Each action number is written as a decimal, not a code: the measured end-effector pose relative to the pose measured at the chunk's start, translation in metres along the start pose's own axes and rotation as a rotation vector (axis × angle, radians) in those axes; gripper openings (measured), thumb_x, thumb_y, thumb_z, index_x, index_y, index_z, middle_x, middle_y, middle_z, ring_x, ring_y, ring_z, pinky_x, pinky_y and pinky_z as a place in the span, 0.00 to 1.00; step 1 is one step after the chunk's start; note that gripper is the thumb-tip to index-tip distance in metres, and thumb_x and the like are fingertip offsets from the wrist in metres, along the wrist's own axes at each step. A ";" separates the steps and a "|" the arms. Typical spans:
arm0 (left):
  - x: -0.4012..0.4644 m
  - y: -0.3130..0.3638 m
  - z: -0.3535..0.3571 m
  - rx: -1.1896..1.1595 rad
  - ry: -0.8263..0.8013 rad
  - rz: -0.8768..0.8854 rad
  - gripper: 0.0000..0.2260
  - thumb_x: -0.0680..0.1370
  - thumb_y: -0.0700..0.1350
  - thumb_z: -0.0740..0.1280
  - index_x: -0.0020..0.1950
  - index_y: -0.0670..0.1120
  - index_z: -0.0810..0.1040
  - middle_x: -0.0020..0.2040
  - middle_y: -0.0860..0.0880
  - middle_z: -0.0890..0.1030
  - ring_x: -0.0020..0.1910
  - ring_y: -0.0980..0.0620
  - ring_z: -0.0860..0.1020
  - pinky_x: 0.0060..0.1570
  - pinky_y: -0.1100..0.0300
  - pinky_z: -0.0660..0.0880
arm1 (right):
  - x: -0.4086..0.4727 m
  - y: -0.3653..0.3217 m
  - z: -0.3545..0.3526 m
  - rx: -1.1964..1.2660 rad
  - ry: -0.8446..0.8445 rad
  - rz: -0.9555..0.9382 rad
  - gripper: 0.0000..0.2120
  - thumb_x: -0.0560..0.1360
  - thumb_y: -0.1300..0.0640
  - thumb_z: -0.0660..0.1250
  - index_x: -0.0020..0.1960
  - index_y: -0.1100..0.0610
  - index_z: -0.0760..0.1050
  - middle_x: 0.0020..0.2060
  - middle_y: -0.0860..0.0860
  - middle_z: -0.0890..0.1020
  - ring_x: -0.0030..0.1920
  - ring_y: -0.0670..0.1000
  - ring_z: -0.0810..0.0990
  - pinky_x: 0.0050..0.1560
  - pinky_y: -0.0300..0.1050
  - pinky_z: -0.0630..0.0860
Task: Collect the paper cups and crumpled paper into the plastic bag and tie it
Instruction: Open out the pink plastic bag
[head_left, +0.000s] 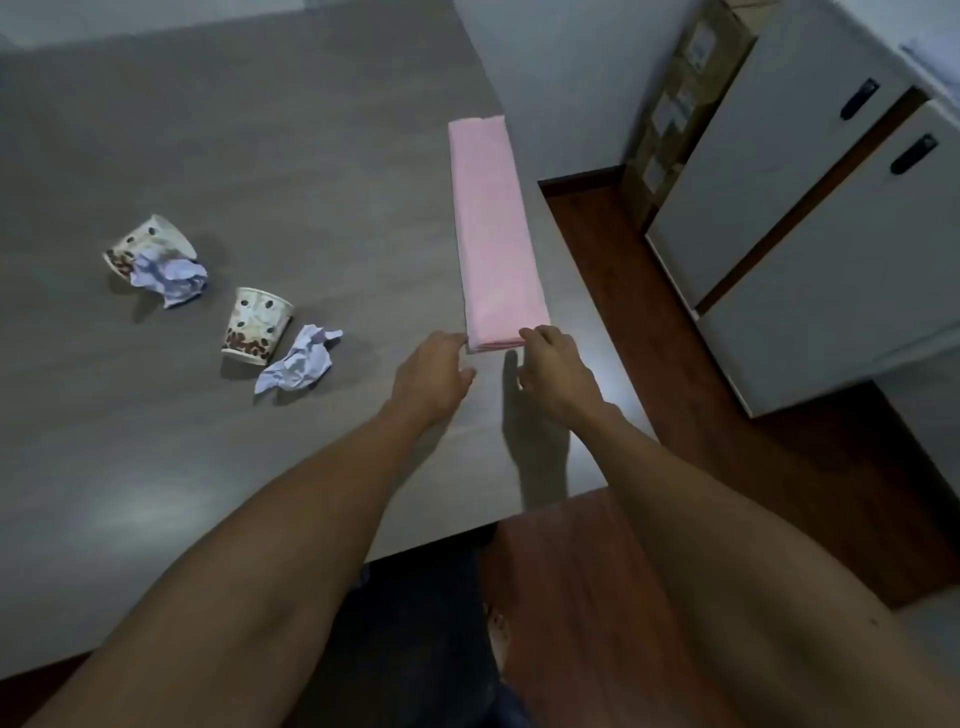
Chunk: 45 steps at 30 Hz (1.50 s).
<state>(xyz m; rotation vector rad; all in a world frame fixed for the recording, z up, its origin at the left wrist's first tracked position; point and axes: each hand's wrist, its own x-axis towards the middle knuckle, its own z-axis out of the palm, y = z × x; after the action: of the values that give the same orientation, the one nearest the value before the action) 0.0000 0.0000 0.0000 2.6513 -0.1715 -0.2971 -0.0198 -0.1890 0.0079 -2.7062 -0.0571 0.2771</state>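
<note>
Grey table (260, 130) in a dim room, wood floor and white cabinets (810, 218) off past the right hand. Pink plastic bag (493, 228) lies flat on the table, folded into a long narrow strip running straight away from both hands, close to the table's right edge.

Left hand (434, 371) sits at the near left corner of the strip, fingers loosely curled, fingertips touching or just short of the edge; can't tell if it grips anything. Right hand (556, 366) is on the near right corner, fingertips (532, 335) pinched narrow over the end layers; looks like contact, but can't confirm a real hold. Hands straddle the near end, likely to peel the folds apart and find the mouth, since the bag is unusable while folded.

Trash is all out to the left of the left hand, nothing bagged yet. Nearest: crumpled paper (298, 361), just beside a paper cup (254, 325) standing mouth-down. Further out to the left: crushed cup (145, 247) on its side with a second paper wad (169, 278) against its open end.

Judgement: task at the very start. Thin film will cling; expect the unfolding to need both hands.
</note>
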 end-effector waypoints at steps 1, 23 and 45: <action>0.006 -0.002 0.006 -0.011 0.015 0.000 0.20 0.78 0.50 0.69 0.69 0.48 0.75 0.63 0.44 0.77 0.60 0.44 0.78 0.59 0.48 0.77 | 0.006 0.001 0.006 -0.003 0.030 0.007 0.28 0.80 0.59 0.69 0.77 0.54 0.64 0.76 0.55 0.67 0.73 0.59 0.68 0.69 0.57 0.72; 0.053 -0.051 -0.024 -1.151 0.432 -0.606 0.02 0.68 0.40 0.67 0.39 0.45 0.79 0.41 0.41 0.85 0.42 0.39 0.85 0.42 0.38 0.83 | 0.024 -0.042 -0.007 0.562 0.200 0.276 0.12 0.84 0.52 0.61 0.66 0.53 0.69 0.53 0.43 0.75 0.47 0.45 0.78 0.37 0.30 0.78; -0.032 -0.024 -0.165 -0.017 0.078 0.073 0.27 0.65 0.48 0.83 0.60 0.45 0.80 0.58 0.43 0.71 0.53 0.45 0.74 0.55 0.56 0.72 | -0.013 -0.118 -0.091 0.725 0.385 0.463 0.13 0.78 0.61 0.58 0.60 0.58 0.73 0.51 0.55 0.79 0.50 0.58 0.80 0.49 0.51 0.78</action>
<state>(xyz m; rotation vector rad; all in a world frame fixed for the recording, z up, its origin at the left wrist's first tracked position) 0.0100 0.0987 0.1383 2.6275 -0.2384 -0.1705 -0.0139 -0.1193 0.1401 -1.9695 0.6555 -0.0914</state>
